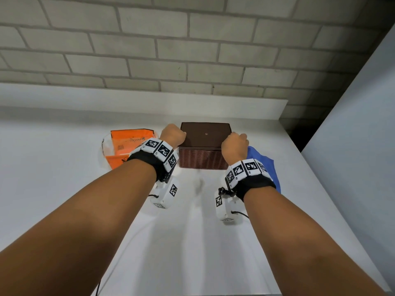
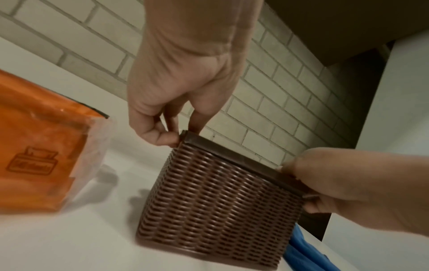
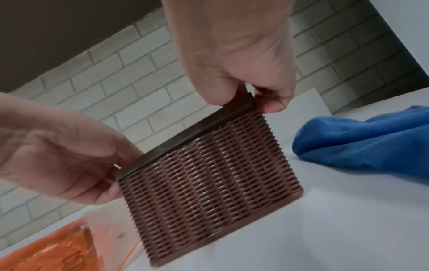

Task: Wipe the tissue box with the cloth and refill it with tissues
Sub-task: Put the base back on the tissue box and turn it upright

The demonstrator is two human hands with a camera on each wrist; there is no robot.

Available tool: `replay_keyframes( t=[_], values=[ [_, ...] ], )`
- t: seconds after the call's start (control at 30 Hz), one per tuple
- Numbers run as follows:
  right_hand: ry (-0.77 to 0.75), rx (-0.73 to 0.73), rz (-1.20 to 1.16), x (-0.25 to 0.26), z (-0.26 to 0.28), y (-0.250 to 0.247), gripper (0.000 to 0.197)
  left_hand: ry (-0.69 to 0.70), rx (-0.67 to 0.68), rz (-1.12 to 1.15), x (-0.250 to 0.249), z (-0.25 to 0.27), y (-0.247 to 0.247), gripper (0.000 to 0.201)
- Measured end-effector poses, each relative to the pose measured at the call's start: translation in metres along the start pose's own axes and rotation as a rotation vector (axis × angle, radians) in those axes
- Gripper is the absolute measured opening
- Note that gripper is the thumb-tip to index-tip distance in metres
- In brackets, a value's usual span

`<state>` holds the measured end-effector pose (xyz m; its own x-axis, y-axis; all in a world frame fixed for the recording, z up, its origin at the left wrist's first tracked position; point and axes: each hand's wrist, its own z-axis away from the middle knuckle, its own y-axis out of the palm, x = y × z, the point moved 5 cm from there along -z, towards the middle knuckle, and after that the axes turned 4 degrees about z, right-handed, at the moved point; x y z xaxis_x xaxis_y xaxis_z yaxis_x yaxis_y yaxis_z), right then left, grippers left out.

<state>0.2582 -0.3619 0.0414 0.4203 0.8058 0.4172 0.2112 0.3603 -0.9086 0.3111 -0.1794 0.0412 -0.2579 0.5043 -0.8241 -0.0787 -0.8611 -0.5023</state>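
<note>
So right now I've got my left hand [image 2: 176, 91] pinching the left end of the tissue box lid [image 1: 205, 133], thumb under the lip and fingertips on top, and my right hand [image 3: 234, 60] doing the same pinch on the right end, so both hands are closed on that dark flat lid. The tissue box [image 1: 203, 155] itself, the brown woven one, sits on the white counter [image 1: 64, 167] close to the brick wall [image 1: 192, 50], and from what I can see the lid is seated flush or nearly so; can't tell if it's already starting to come free. My read is this is the lid step, and the trick is to lift both ends evenly and straight up, because tugging one side first would probably jam it or drag the light box along. Wrists are bent down over the box, forearms reaching in from either side, knuckles up. The blue cloth [image 3: 362, 139] is bunched just right of the box, untouched, and the orange tissue pack [image 2: 39, 143] lies just left of the box, so wiping and refilling both look like they're ahead of me.
</note>
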Motion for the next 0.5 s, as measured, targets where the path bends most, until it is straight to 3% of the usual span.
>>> replay_keyframes(
  t=[0.13, 0.33, 0.5],
  values=[
    [0.000, 0.043, -0.007, 0.001, -0.003, -0.009, 0.031, 0.034, -0.041, -0.116, -0.003, 0.009, -0.004, 0.038],
    [0.014, 0.107, 0.090, 0.004, 0.003, -0.003, 0.034, 0.085, -0.064, -0.207, -0.006, 0.014, -0.003, 0.032],
    [-0.003, 0.071, 0.148, 0.002, 0.009, 0.001, 0.036, 0.065, -0.082, -0.246, -0.004, 0.014, 0.000, 0.032]
  ],
)
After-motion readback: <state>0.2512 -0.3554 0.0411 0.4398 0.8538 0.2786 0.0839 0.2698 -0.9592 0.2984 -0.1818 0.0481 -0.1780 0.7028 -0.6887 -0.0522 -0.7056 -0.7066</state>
